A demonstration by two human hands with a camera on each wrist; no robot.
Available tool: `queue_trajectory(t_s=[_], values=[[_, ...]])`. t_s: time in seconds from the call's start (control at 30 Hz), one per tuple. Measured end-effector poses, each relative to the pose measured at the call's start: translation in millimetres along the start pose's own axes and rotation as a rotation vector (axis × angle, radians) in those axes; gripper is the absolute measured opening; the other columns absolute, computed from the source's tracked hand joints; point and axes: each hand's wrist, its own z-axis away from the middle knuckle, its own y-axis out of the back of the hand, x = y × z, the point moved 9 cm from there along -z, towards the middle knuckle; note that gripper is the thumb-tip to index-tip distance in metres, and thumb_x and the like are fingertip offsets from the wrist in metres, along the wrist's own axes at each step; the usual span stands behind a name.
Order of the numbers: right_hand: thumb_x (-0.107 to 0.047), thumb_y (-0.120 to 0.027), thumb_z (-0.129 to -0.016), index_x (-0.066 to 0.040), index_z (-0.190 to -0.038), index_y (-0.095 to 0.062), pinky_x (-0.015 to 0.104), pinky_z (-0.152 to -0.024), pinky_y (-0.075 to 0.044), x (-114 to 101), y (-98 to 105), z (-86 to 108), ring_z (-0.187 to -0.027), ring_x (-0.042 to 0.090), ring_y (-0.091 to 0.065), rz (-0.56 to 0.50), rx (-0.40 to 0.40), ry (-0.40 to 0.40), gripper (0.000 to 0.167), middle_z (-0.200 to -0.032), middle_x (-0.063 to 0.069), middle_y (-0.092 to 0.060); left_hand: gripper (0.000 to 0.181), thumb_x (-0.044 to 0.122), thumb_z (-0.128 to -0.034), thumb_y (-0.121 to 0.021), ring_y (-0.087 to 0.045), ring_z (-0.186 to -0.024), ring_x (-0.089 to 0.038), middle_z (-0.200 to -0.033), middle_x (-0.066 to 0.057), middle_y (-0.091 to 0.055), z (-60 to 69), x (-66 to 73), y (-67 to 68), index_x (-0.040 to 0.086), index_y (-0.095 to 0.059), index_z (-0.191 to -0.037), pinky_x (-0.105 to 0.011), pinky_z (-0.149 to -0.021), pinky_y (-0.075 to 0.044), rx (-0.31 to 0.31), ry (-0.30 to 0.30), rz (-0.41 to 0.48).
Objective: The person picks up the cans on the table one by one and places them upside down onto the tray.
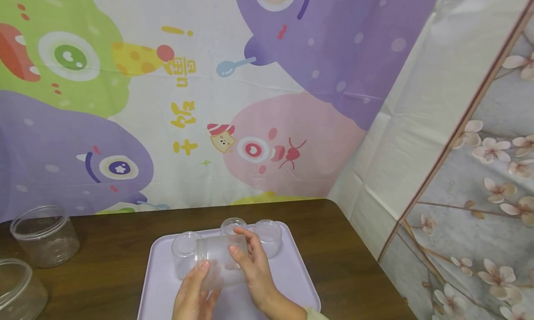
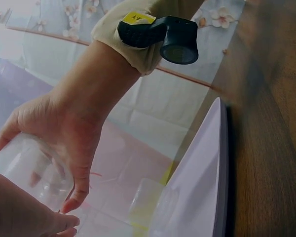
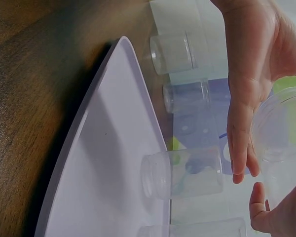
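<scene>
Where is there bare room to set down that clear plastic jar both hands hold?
The dark brown wooden tabletop is bare between the two clear round plastic jars at left and the pale purple rectangular tray, and beyond the tray's right edge. The tray's front also looks bare, but three clear cylindrical plastic jars crowd its back.
</scene>
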Motion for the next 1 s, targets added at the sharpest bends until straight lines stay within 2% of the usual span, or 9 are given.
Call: queue_trajectory(t_s=[0.1,0.2,0.27,0.33,0.47,0.6,0.7,0.83,1.0], values=[[-0.017,-0.051,-0.093,0.000,-0.134,-0.038,0.023,-0.082,-0.050,0,1,0.0,-0.101,0.007,-0.056,-0.003,0.006,0.002,0.047,-0.126,0.017,-0.049,0.020,0.034,-0.0939,-0.052,-0.055,-0.099,0.001,-0.099,0.018,-0.058,1.1,-1.1,1.9,0.027,-0.045,-0.110,-0.029,-0.099,-0.038,0.029,0.024,-0.013],[-0.017,-0.052,-0.092,0.000,-0.134,-0.038,0.023,-0.080,-0.051,0,1,-0.1,-0.099,0.007,-0.056,-0.004,0.007,-0.001,0.047,-0.126,0.017,-0.048,0.033,0.034,-0.0937,-0.053,-0.055,-0.098,0.001,-0.101,0.016,-0.056,4.1,1.9,-0.3,0.020,-0.039,-0.120,-0.045,-0.109,-0.032,0.017,0.023,-0.015],[-0.018,-0.052,-0.092,0.000,-0.134,-0.038,0.022,-0.079,-0.051,0,1,-0.2,-0.098,0.006,-0.056,-0.001,0.007,-0.007,0.047,-0.127,0.018,-0.047,0.048,0.034,-0.0936,-0.053,-0.055,-0.098,0.002,-0.104,0.014,-0.053,6.5,6.5,-3.1,0.011,-0.030,-0.130,-0.056,-0.113,-0.022,-0.004,0.007,-0.026],[-0.018,-0.052,-0.092,0.001,-0.134,-0.038,0.022,-0.078,-0.051,0,2,-0.4,-0.097,0.006,-0.056,0.006,0.007,-0.014,0.048,-0.127,0.018,-0.047,0.062,0.033,-0.0935,-0.053,-0.054,-0.098,0.002,-0.106,0.013,-0.052,9.3,11.2,-5.4,0.004,-0.021,-0.138,-0.060,-0.113,-0.016,-0.024,0.000,-0.035],[-0.018,-0.052,-0.092,0.001,-0.134,-0.037,0.022,-0.078,-0.051,-1,4,-1.2,-0.099,0.007,-0.055,0.022,0.009,-0.019,0.048,-0.130,0.018,-0.046,0.076,0.032,-0.0931,-0.053,-0.054,-0.098,0.005,-0.109,0.014,-0.051,9.0,12.9,-0.3,0.001,-0.007,-0.145,-0.058,-0.113,-0.021,-0.013,0.015,-0.066],[-0.018,-0.053,-0.092,0.000,-0.133,-0.038,0.022,-0.079,-0.051,-1,7,-1.6,-0.101,0.008,-0.054,0.035,0.016,-0.023,0.048,-0.132,0.017,-0.045,0.063,0.032,-0.0915,-0.058,-0.056,-0.102,0.005,-0.119,0.010,-0.046,0.1,1.2,18.1,0.018,-0.021,-0.141,-0.042,-0.106,-0.041,0.028,0.061,-0.070],[-0.019,-0.053,-0.091,0.000,-0.133,-0.039,0.022,-0.080,-0.050,-1,10,-1.9,-0.100,0.008,-0.055,0.045,0.023,-0.034,0.048,-0.130,0.016,-0.046,0.060,0.033,-0.0916,-0.058,-0.057,-0.100,0.002,-0.120,0.010,-0.047,0.7,2.7,24.4,0.019,-0.025,-0.139,-0.031,-0.093,-0.051,0.054,0.076,-0.082],[-0.019,-0.054,-0.091,0.000,-0.133,-0.040,0.021,-0.083,-0.049,0,15,-2.2,-0.100,0.007,-0.055,0.063,0.036,-0.039,0.048,-0.130,0.020,-0.046,0.065,0.033,-0.0941,-0.054,-0.058,-0.096,0.003,-0.106,0.017,-0.057,9.4,16.4,20.8,0.010,-0.019,-0.144,-0.030,-0.089,-0.053,0.045,0.072,-0.113],[-0.018,-0.054,-0.090,0.001,-0.133,-0.041,0.019,-0.089,-0.045,0,21,-1.5,-0.104,0.005,-0.053,0.086,0.048,-0.033,0.048,-0.134,0.023,-0.044,0.048,0.032,-0.0962,-0.051,-0.061,-0.095,0.003,-0.101,0.021,-0.061,10.1,22.2,28.8,0.017,-0.030,-0.137,-0.029,-0.086,-0.055,0.022,0.068,-0.113]])
